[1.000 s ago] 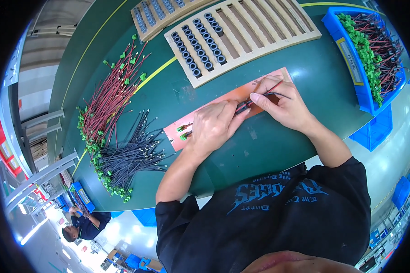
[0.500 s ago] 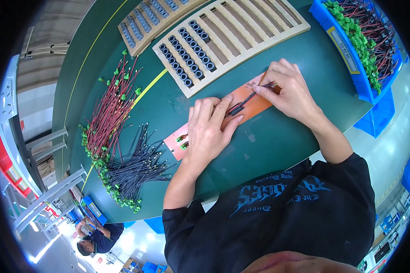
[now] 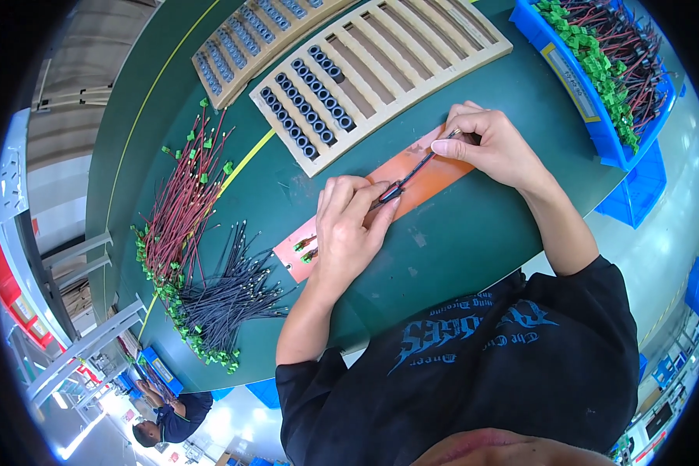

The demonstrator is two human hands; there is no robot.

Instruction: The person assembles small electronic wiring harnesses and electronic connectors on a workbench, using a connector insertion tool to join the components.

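A red-and-black wire pair is stretched between my hands, above an orange board. My left hand pinches it at a small black sleeve or housing between thumb and fingers. Near the wires' far ends, my right hand grips them between thumb and bent forefinger, with light tips showing just above the thumb. Two small green connectors sit at the board's left end, partly next to my left wrist.
Red wires and black wires with green connectors lie loose at left. Beyond the board stands a slotted wooden rack with dark round parts, beside a second rack. A blue bin of wired connectors is at right. Another person works lower left.
My left fingers have closed into a pinch on the black sleeve, lifting it slightly off the board. My right hand has curled more tightly near the wire tips. The whole view has shifted slightly.
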